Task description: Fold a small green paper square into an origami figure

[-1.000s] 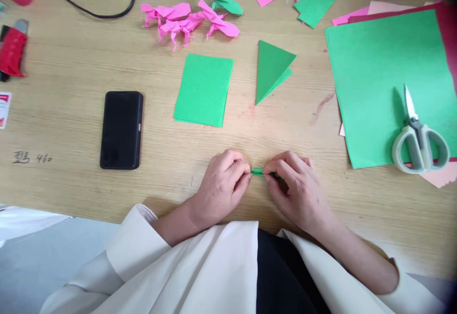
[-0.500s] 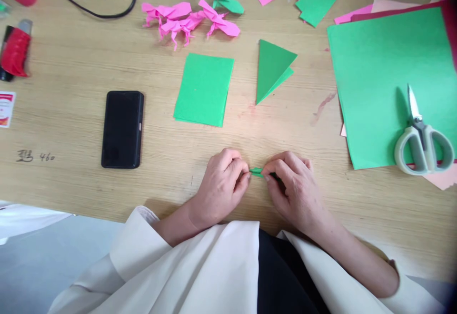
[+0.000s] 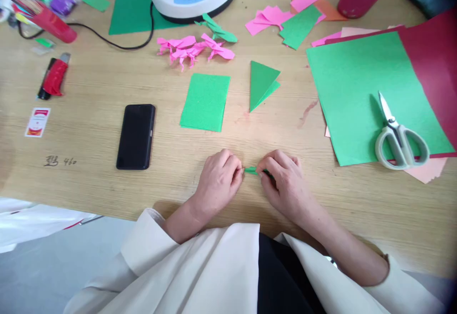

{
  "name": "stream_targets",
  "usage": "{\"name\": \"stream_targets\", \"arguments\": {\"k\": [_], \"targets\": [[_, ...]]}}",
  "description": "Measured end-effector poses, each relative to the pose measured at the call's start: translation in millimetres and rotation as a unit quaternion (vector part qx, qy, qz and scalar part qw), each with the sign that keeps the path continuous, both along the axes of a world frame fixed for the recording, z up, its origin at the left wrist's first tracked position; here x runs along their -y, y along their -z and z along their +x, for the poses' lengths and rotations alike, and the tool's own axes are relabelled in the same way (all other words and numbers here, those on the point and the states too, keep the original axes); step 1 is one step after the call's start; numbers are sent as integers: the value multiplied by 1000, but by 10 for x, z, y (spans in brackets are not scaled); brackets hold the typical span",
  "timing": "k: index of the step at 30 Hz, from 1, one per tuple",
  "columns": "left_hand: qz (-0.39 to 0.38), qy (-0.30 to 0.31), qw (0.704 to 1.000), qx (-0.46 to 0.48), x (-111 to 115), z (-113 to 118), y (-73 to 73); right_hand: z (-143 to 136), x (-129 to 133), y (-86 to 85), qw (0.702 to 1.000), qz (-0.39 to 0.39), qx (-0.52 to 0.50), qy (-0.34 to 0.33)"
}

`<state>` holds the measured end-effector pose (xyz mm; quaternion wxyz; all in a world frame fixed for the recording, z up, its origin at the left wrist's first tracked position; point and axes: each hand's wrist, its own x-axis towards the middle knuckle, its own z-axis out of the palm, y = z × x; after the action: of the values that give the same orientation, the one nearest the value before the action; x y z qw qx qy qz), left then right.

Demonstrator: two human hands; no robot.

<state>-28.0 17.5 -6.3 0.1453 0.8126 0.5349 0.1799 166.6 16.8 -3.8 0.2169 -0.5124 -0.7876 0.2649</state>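
Note:
Between my two hands, near the table's front edge, is a narrow folded strip of green paper (image 3: 251, 170). My left hand (image 3: 219, 178) pinches its left end between thumb and fingers. My right hand (image 3: 283, 180) is closed on the right part, which is mostly hidden under the fingers. Beyond my hands lie a stack of green paper squares (image 3: 206, 102) and a green paper folded into a triangle (image 3: 262, 85). Further back, several pink folded paper animals (image 3: 185, 49) stand beside a green one (image 3: 218, 29).
A black phone (image 3: 135, 136) lies to the left. Scissors (image 3: 402, 142) with pale handles rest on large green sheets (image 3: 367, 75) at right. Pink and green scraps (image 3: 302, 25), a white appliance (image 3: 160, 2) with a cable and a red utility knife (image 3: 56, 76) are further back.
The view has tilted up, so more of the table's far side shows. Both hands keep their pinch on the green paper strip, with little visible change.

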Motion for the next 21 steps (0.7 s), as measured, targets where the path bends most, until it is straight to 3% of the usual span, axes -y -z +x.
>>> {"name": "stream_targets", "arguments": {"k": [4,10,21], "targets": [[33,25,998,53,77,-102,0,-1,-5,4,1000,9,-6,1],[90,176,980,-10,223,-107,34,-3,-8,6,1000,4,3,-3],[57,202,972,-109,278,-72,37,120,-19,-23,998,-13,-66,-20]]}}
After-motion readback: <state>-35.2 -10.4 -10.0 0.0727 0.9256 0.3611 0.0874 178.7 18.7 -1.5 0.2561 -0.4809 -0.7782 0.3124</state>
